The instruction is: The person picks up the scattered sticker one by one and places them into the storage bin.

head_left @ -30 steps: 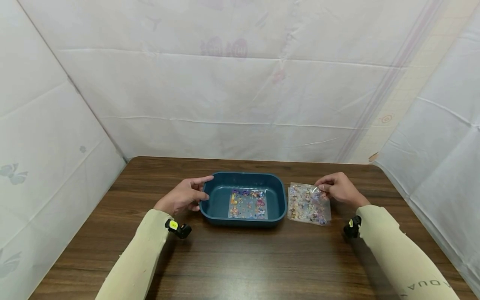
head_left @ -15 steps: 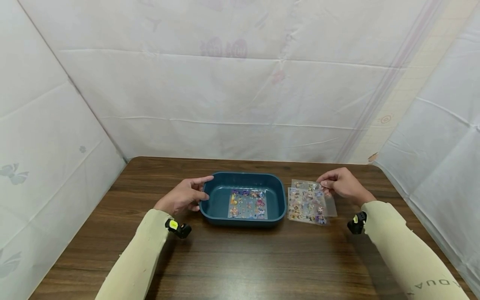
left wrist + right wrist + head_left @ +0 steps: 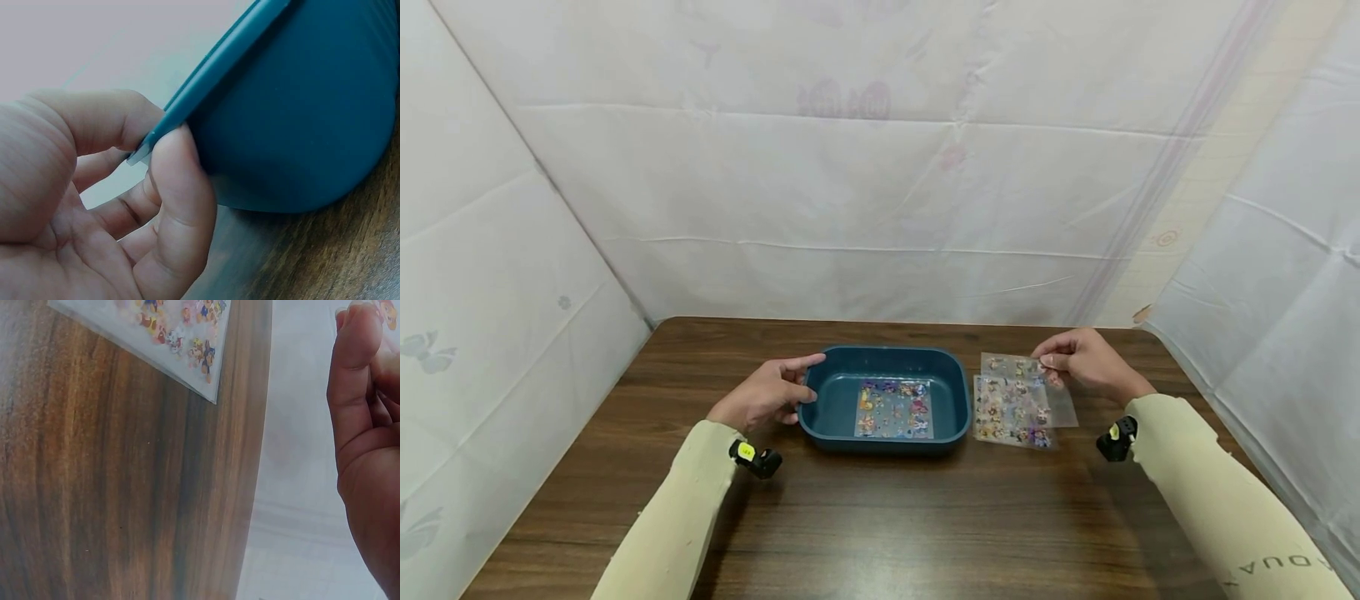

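A blue plastic basin stands on the table with a clear sticker sheet lying flat inside. My left hand pinches its left rim; in the left wrist view, the rim passes between thumb and finger. Right of the basin is a small stack of clear sticker sheets printed with colourful cartoon figures. My right hand pinches the top edge of another sheet, which partly overlaps the stack's upper right. The right wrist view catches a stack corner and the thumb.
The brown wooden table extends in front of the basin and to both sides. White patterned cloth hangs behind the back edge and along both sides.
My right hand has drawn one sticker sheet up and to the right, so it now sits offset from the stack. The left hand and basin have stayed in place.
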{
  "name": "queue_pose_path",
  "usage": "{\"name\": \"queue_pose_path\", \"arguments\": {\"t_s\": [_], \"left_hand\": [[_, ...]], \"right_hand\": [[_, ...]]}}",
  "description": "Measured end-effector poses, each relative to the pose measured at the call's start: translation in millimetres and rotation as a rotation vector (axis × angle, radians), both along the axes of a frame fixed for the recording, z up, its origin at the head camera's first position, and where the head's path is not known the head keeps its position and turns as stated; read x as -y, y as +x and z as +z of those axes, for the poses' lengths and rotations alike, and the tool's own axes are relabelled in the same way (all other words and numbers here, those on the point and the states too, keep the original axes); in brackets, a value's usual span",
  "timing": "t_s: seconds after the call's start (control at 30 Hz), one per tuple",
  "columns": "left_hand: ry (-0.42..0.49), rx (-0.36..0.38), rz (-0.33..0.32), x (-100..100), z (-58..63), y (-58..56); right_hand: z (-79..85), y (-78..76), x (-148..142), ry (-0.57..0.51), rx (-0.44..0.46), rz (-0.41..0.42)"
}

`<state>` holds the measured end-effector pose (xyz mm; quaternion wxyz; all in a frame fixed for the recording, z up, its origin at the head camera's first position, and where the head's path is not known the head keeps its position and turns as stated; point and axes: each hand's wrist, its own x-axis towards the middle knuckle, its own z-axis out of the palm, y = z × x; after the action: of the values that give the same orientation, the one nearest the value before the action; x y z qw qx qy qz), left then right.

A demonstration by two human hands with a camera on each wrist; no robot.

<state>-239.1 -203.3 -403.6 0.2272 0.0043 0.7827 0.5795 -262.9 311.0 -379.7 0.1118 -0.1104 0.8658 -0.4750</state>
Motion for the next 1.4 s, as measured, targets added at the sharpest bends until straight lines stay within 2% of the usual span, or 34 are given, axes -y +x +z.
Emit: {"name": "queue_pose_path", "arguments": {"t_s": [0.4, 1.17, 1.4], "left_hand": [[0.005, -0.008, -0.015, 0.0, 1.8, 0.8], [0.026, -0.015, -0.012, -0.4, 0.5, 1.9], [0.019, -0.018, -0.008, -0.5, 0.6, 2.3]], "right_hand": [[4.3, 0.3, 6.3, -0.003, -0.029, 0.033], [4.6, -6.2, 35.3, -0.054, 0.002, 0.08], [5.8, -9.5, 47.3, -0.019, -0.016, 0.105]]}}
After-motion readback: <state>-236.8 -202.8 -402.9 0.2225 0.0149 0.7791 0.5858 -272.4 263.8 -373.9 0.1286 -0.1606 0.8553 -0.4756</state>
